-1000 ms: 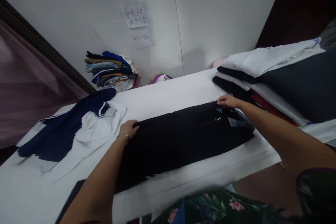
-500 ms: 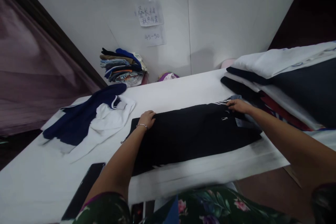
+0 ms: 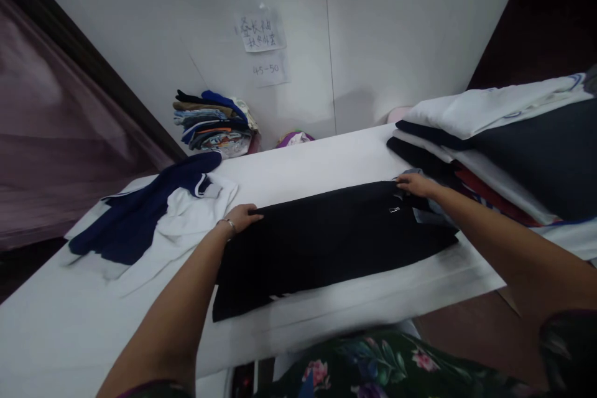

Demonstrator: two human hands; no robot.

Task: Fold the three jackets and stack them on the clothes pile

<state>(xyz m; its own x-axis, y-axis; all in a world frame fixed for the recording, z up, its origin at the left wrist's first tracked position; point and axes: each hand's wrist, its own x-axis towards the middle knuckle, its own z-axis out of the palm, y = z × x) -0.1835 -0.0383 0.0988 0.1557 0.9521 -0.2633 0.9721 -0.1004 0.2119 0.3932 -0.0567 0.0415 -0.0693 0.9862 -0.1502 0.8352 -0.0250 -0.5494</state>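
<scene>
A black folded garment [image 3: 326, 239] lies across the white table [image 3: 308, 171]. My left hand [image 3: 242, 217], with a thin bracelet on the wrist, rests on its far left corner, fingers flat and pressed on the cloth. My right hand [image 3: 414, 184] lies on the far right end, near the collar and a small metal tag [image 3: 394, 209], fingers stretched out flat.
A navy and white shirt [image 3: 153, 217] lies spread at the table's left. A tall pile of folded clothes [image 3: 504, 137] fills the right side. A smaller colourful stack [image 3: 212, 124] stands at the back wall under two paper notes [image 3: 261, 34]. A purple curtain [image 3: 51, 149] hangs at the left.
The view shifted slightly. My left hand slid a little left and nearer along the garment's edge; my right hand stayed at the collar end. The garment lies flatter.
</scene>
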